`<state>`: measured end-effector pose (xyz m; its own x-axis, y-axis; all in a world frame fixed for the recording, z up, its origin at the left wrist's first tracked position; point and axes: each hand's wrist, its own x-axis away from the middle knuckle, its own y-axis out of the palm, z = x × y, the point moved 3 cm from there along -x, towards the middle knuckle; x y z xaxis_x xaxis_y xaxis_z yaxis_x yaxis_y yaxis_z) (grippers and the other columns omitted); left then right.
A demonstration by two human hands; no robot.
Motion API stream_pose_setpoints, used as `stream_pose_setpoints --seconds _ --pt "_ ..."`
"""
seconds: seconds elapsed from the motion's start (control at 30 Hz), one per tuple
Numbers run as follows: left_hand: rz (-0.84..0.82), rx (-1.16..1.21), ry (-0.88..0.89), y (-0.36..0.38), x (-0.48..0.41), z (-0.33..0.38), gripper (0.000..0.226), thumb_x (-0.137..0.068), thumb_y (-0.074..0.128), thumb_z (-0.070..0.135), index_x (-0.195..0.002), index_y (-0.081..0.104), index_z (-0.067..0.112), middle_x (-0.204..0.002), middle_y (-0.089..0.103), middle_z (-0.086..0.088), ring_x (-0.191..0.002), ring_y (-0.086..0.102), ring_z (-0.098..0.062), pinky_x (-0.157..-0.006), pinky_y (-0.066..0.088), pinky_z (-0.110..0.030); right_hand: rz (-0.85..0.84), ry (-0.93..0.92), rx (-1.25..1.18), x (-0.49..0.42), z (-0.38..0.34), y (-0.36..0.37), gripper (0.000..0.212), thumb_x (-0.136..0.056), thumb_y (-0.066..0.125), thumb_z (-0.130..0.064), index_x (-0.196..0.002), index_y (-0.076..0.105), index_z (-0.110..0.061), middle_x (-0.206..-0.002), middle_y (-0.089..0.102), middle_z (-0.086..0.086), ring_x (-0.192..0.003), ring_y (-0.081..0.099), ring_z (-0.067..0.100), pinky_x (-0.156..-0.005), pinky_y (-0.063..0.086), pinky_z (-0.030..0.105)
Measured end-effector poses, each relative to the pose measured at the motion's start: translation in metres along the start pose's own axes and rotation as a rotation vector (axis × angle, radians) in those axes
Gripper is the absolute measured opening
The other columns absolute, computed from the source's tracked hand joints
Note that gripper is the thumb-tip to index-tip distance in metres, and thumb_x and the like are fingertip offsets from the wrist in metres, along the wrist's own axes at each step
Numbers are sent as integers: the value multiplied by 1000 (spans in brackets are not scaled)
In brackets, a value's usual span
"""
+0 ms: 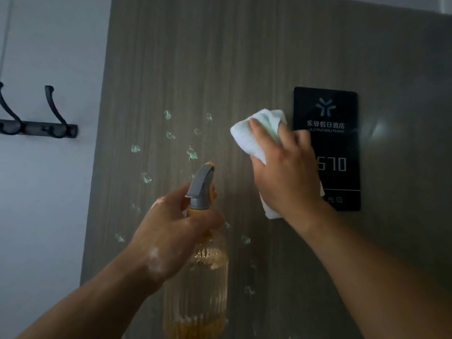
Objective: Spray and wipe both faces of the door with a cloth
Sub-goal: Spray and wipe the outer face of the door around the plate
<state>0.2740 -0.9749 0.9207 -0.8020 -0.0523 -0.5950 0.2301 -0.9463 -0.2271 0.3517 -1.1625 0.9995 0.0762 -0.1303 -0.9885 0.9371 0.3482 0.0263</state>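
A grey-brown wood-grain door [195,57] fills most of the head view, with several wet spray droplets [192,152] scattered across its middle. My left hand [171,231] grips the neck of a clear ribbed spray bottle [198,289] holding amber liquid; its grey and orange nozzle [201,184] points at the door. My right hand [286,172] presses a folded white cloth [252,133] flat against the door, fingers spread over it. The cloth's right edge overlaps a black room sign [340,148].
The black sign on the door's right part carries a logo, hotel lettering and room digits. On the pale wall to the left of the door hangs a black coat-hook rack [49,128] with curved hooks.
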Motion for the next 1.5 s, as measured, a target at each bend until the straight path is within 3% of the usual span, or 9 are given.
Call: stream_pose_setpoints --seconds 0.17,0.3,0.5,0.7,0.9,1.13,1.27,1.5 --pt "10 14 -15 -3 6 -6 27 -80 78 30 -105 71 33 -85 78 -4 -80 76 -26 -82 62 -54 -115 -108 -73 115 -9 -9 64 -90 70 -25 -151 51 -27 -132 59 14 -107 49 32 -81 52 43" --pt "12 26 -39 0 15 -6 30 -79 79 26 -108 70 30 -87 78 -3 -81 76 -23 -83 62 -51 -224 -123 -82 158 -4 -14 57 -94 55 -33 -150 53 -27 -132 59 15 -106 51 31 -81 56 46" --pt "41 0 -19 -10 11 5 35 -79 77 27 -113 69 30 -89 77 -1 -80 76 -20 -78 62 -41 -92 -42 -166 98 -11 -16 60 -92 70 -24 -150 54 -23 -128 55 11 -105 46 28 -81 52 44" --pt "73 18 23 -22 0 21 34 -80 77 25 -113 68 27 -96 74 4 -82 74 -16 -68 57 -28 9 -9 -183 -10 -24 -8 60 -94 68 -27 -151 49 -24 -136 55 11 -103 47 35 -88 48 48" --pt "93 3 37 -33 -11 30 24 -82 77 25 -104 69 26 -92 75 -1 -81 75 -18 -66 58 -27 -20 4 -172 -61 -28 1 59 -97 63 -32 -154 46 -30 -147 50 10 -115 48 40 -100 43 49" --pt "95 -31 58 -44 -10 29 27 -82 76 28 -107 68 26 -90 75 -1 -80 75 -20 -73 62 -35 -79 -9 -157 -79 -37 8 60 -98 61 -36 -155 42 -35 -154 44 6 -122 44 37 -101 44 46" --pt "109 -29 62 -54 -10 25 31 -79 76 30 -109 68 28 -93 75 0 -83 75 -20 -80 61 -40 -64 -22 -115 -86 -50 14 58 -98 60 -34 -153 45 -35 -149 48 4 -117 45 35 -91 48 45" --pt "113 -41 54 -68 -2 13 12 -79 75 30 -89 70 28 -77 76 2 -73 75 -18 -70 60 -37 -68 -333 -120 34 -76 14 59 -86 72 -20 -143 60 -28 -131 61 11 -98 50 31 -78 50 43"
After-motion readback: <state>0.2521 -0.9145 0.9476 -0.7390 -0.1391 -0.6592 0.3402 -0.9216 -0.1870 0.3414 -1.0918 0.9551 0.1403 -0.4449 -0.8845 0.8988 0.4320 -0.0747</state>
